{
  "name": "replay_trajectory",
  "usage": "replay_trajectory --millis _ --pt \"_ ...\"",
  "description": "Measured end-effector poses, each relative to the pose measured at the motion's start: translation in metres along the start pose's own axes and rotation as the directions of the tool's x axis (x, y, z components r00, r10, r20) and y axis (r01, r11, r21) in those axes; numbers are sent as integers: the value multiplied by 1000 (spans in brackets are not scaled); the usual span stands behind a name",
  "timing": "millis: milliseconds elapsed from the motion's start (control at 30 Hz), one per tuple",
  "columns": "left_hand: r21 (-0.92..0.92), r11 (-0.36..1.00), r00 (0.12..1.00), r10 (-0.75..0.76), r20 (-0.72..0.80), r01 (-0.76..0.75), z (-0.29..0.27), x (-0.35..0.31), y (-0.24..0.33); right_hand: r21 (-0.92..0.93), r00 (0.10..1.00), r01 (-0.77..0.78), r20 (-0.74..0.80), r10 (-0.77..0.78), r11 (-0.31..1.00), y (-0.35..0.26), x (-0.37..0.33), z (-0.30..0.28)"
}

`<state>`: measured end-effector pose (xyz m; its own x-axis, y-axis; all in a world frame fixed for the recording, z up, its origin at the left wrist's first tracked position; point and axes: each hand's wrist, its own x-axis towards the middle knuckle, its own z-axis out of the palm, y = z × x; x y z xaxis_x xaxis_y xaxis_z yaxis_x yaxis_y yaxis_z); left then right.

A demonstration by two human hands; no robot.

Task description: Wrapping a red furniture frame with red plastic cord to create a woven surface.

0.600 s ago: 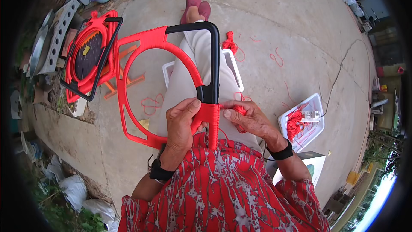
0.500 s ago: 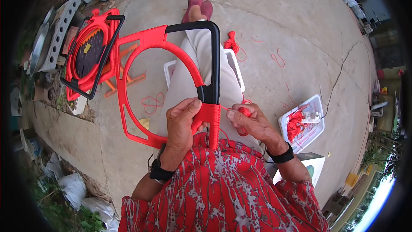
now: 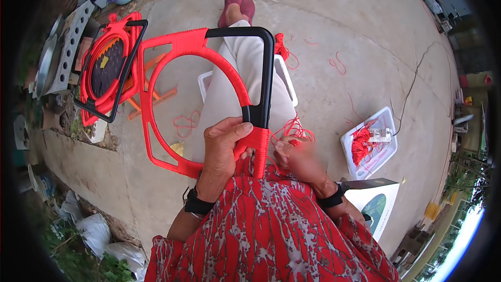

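A square frame with a round ring inside it [image 3: 189, 40] stands over my lap. Most of it is wrapped in red cord; the upper right corner is bare black. My left hand [image 3: 222, 146] grips it at the lower right, thumb in front on the wrapped part, other fingers partly hidden behind. Just right of the frame, my right hand [image 3: 305, 163] is closed on red cord [image 3: 298, 127], whose loose loops spread above the knuckles. Part of this hand is smeared by motion. A strand seems to run from it toward the frame's wrapped edge.
Similar red-and-black frames [image 3: 110, 68] lean at the left on an orange stand [image 3: 166, 95]. At right, a white basket [image 3: 389, 159] holds red cord and a white power strip [image 3: 380, 134]. Another white basket [image 3: 286, 83] sits beside my legs. A box [image 3: 383, 203] stands near my right elbow.
My right hand has come down and slightly inward, and the cord in it has fanned out into loose loops. The frame has shifted slightly right in my left hand.
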<state>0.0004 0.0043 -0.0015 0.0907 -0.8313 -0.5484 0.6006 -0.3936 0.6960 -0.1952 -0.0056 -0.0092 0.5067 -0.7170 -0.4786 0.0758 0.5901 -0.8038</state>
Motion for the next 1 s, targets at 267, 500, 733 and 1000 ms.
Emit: replay_trajectory --millis 267,500,733,1000 --pt "16 1000 996 -2 90 1 1 -2 -3 -105 997 72 27 -70 992 0 -4 -8" --pt "112 994 997 -7 72 -1 4 0 -2 -29 999 25 -25 -26 999 5 -4 -11" --pt "89 996 997 11 80 -18 6 0 1 58 944 194 -281 -171 979 -27 -6 -30" --pt "76 993 995 86 58 -90 5 1 -3 101 930 192 -336 -148 976 -8 -3 -16"
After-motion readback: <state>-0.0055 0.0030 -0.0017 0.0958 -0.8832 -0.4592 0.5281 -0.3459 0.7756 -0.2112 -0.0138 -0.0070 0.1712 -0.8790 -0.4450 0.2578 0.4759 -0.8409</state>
